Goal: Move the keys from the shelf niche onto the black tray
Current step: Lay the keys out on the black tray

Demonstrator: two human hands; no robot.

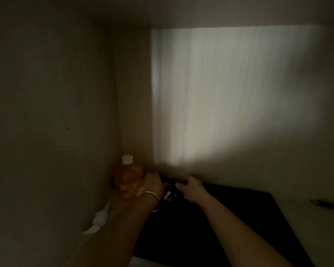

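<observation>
head view: in a dim shelf niche, the left hand (pixel 152 183) and right hand (pixel 191 186) meet at the far edge of the black tray (pixel 229 218), both curled around the keys (pixel 171 191), a dark bunch hanging between them just above the tray. an orange bottle (pixel 128 179) stands just left of the left hand; a pen (pixel 327 204) lies well apart, right.

Dim shelf niche, patch of light on back wall. Both hands reach to the far edge of the black tray (pixel 229 224). Left hand (pixel 152 185), bangle at wrist, and right hand (pixel 191 186) meet around the keys (pixel 171 190); grip unclear in the dark. Orange bottle (pixel 128 180), white cap, stands just left of the left hand. White pump head (pixel 99 218) lies nearer. Pen (pixel 328 204) at right.
</observation>
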